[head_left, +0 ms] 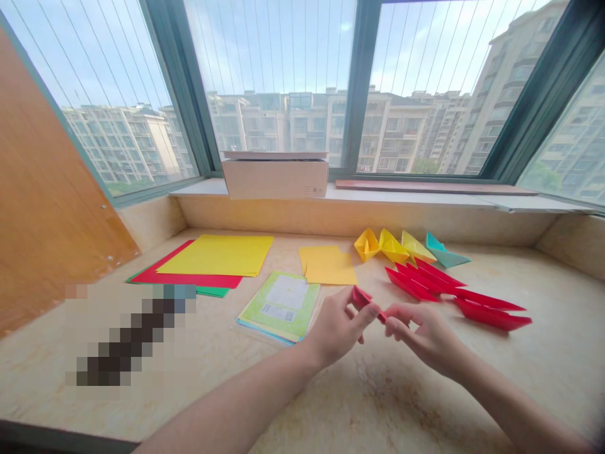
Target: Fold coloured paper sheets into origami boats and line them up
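Between my two hands is a small folded piece of red paper [363, 297], held above the stone sill. My left hand [338, 325] pinches its left part between thumb and fingers. The thumb and forefinger of my right hand [420, 331] close on its right tip. Much of the folded paper is covered by my fingers. Just beyond my right hand lie several red folded paper boats [418, 280]. Behind them stand yellow paper boats [394, 247] and a teal paper boat [447, 251].
Left of my hands lies a green packet of paper [281, 306] in clear wrapping. Orange-yellow square sheets [329, 265] lie behind it. Farther left are large yellow [217, 254] and red sheets [155, 272]. A white box [276, 178] stands by the window. One blurred-out patch [130, 340] hides something.
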The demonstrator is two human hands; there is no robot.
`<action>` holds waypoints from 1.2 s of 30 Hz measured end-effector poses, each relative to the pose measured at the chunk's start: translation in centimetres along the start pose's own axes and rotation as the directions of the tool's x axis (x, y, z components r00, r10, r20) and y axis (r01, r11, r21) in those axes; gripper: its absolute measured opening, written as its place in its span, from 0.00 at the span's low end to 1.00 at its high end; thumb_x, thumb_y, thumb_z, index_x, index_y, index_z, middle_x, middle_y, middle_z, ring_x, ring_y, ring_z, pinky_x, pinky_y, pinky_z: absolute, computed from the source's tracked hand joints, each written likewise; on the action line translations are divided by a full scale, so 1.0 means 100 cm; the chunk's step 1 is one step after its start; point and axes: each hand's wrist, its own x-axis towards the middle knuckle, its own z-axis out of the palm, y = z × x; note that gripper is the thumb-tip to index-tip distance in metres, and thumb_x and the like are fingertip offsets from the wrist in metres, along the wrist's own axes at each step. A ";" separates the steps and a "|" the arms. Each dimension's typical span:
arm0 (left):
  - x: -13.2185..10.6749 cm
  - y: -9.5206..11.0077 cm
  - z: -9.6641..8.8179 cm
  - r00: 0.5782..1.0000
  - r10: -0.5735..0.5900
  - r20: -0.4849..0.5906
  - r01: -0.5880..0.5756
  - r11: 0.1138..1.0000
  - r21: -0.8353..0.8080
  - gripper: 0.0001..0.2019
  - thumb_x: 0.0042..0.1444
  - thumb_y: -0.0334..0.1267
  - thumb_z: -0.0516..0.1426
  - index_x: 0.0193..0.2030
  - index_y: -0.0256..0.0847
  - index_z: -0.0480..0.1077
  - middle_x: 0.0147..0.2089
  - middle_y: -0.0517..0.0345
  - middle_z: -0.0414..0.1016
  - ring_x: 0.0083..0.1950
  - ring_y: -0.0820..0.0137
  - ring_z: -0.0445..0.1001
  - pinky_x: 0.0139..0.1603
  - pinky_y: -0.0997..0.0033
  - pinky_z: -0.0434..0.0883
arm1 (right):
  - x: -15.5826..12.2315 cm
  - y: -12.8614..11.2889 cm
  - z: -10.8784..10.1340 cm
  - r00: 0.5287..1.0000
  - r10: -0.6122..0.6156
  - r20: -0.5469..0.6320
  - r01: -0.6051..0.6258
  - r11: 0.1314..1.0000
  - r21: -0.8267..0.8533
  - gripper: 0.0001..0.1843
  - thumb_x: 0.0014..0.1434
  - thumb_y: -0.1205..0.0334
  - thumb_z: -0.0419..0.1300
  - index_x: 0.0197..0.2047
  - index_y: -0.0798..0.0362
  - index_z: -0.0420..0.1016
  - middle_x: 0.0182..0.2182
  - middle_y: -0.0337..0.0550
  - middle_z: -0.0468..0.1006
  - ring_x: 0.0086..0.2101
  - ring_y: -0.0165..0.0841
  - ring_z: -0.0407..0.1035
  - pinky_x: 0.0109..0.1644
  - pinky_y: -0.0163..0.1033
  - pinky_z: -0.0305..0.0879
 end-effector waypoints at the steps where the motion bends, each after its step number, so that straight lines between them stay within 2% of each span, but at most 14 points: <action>1: 0.000 0.000 0.000 1.000 -0.003 -0.013 0.003 1.000 0.023 0.22 0.59 0.57 0.59 0.41 0.35 0.70 0.29 0.58 0.73 0.20 0.76 0.71 0.18 0.80 0.64 | 0.000 0.001 -0.001 1.000 -0.012 -0.016 0.011 0.999 -0.034 0.26 0.64 0.39 0.55 0.26 0.52 0.73 0.21 0.41 0.74 0.24 0.32 0.65 0.26 0.36 0.55; 4: 0.001 -0.002 -0.001 1.000 -0.012 -0.018 0.013 0.997 0.082 0.22 0.62 0.56 0.56 0.41 0.35 0.72 0.30 0.57 0.74 0.21 0.76 0.71 0.18 0.80 0.64 | 0.001 0.007 -0.001 0.999 -0.019 -0.051 0.014 0.996 -0.087 0.23 0.64 0.43 0.57 0.28 0.52 0.71 0.21 0.39 0.72 0.23 0.31 0.64 0.25 0.36 0.54; 7: 0.000 -0.003 0.000 0.999 -0.043 0.021 0.041 0.994 0.102 0.22 0.64 0.55 0.54 0.44 0.34 0.73 0.32 0.53 0.76 0.22 0.76 0.71 0.19 0.80 0.65 | 0.001 0.015 0.001 0.992 -0.047 -0.121 0.038 0.997 -0.074 0.18 0.66 0.46 0.56 0.34 0.52 0.72 0.24 0.41 0.74 0.25 0.32 0.68 0.26 0.36 0.60; 11: 0.002 -0.004 0.004 0.990 -0.119 0.082 0.119 0.993 0.007 0.18 0.63 0.48 0.55 0.50 0.33 0.71 0.33 0.51 0.77 0.28 0.70 0.76 0.20 0.78 0.69 | 0.003 0.024 0.002 0.966 -0.086 -0.244 0.098 0.994 0.038 0.16 0.66 0.48 0.57 0.47 0.51 0.69 0.33 0.45 0.79 0.31 0.35 0.73 0.30 0.37 0.68; 14: 0.004 -0.004 0.005 0.987 -0.133 0.091 0.140 0.988 -0.068 0.16 0.61 0.41 0.57 0.51 0.33 0.71 0.37 0.49 0.78 0.31 0.69 0.76 0.22 0.76 0.71 | 0.006 0.024 -0.001 0.954 -0.099 -0.283 0.116 0.992 0.043 0.15 0.66 0.49 0.57 0.47 0.51 0.70 0.35 0.45 0.79 0.32 0.36 0.74 0.33 0.39 0.71; 17: 0.006 -0.003 0.004 0.990 -0.122 0.072 0.129 0.986 -0.104 0.16 0.58 0.38 0.58 0.52 0.34 0.70 0.41 0.48 0.79 0.32 0.69 0.77 0.24 0.76 0.71 | 0.008 0.020 -0.004 0.958 -0.115 -0.264 0.104 0.993 -0.053 0.14 0.67 0.50 0.56 0.43 0.52 0.75 0.36 0.46 0.79 0.32 0.35 0.73 0.34 0.39 0.70; 20: 0.007 -0.001 0.003 0.992 -0.118 0.039 0.122 0.985 -0.120 0.16 0.57 0.37 0.60 0.51 0.34 0.71 0.43 0.48 0.79 0.35 0.67 0.78 0.26 0.75 0.72 | 0.009 0.014 -0.006 0.973 -0.142 -0.181 0.128 0.988 -0.087 0.16 0.65 0.50 0.58 0.48 0.52 0.76 0.43 0.48 0.79 0.33 0.34 0.73 0.34 0.39 0.70; 23: 0.007 0.000 0.003 0.993 -0.110 0.051 0.116 0.985 -0.129 0.17 0.56 0.36 0.60 0.52 0.34 0.71 0.43 0.48 0.79 0.36 0.67 0.78 0.28 0.73 0.73 | 0.009 0.013 -0.006 0.978 -0.151 -0.146 0.142 0.988 -0.067 0.17 0.66 0.51 0.58 0.50 0.52 0.76 0.39 0.47 0.80 0.32 0.34 0.73 0.34 0.38 0.69; 26: 0.006 -0.001 0.003 0.990 -0.110 0.083 0.121 0.983 -0.142 0.17 0.57 0.37 0.60 0.53 0.35 0.70 0.45 0.47 0.80 0.38 0.65 0.79 0.30 0.72 0.73 | 0.009 0.013 -0.007 0.975 -0.122 -0.187 0.120 0.993 -0.023 0.15 0.69 0.54 0.53 0.43 0.53 0.78 0.31 0.44 0.80 0.32 0.35 0.72 0.33 0.38 0.67; 30: 0.006 -0.003 0.004 0.983 -0.159 0.092 0.171 0.975 -0.144 0.18 0.59 0.43 0.59 0.54 0.36 0.70 0.45 0.47 0.79 0.39 0.63 0.80 0.28 0.73 0.73 | 0.010 0.011 -0.011 0.955 -0.084 -0.284 0.091 0.996 0.009 0.16 0.68 0.55 0.53 0.35 0.54 0.76 0.29 0.42 0.79 0.31 0.35 0.72 0.33 0.37 0.66; 32: 0.006 -0.002 0.003 0.976 -0.200 0.082 0.210 0.968 -0.140 0.20 0.60 0.48 0.57 0.52 0.36 0.70 0.44 0.47 0.79 0.39 0.63 0.79 0.26 0.73 0.73 | 0.009 0.010 -0.012 0.946 -0.082 -0.312 0.083 0.996 -0.009 0.16 0.68 0.55 0.54 0.34 0.53 0.76 0.28 0.42 0.79 0.30 0.35 0.71 0.32 0.37 0.65; 36: 0.006 0.001 0.002 0.960 -0.263 0.097 0.273 0.956 -0.104 0.27 0.60 0.60 0.52 0.41 0.34 0.72 0.36 0.46 0.78 0.34 0.64 0.78 0.23 0.74 0.71 | 0.009 0.013 -0.008 0.948 -0.125 -0.292 0.121 0.992 -0.033 0.15 0.68 0.55 0.53 0.37 0.53 0.78 0.31 0.43 0.81 0.31 0.36 0.73 0.33 0.37 0.67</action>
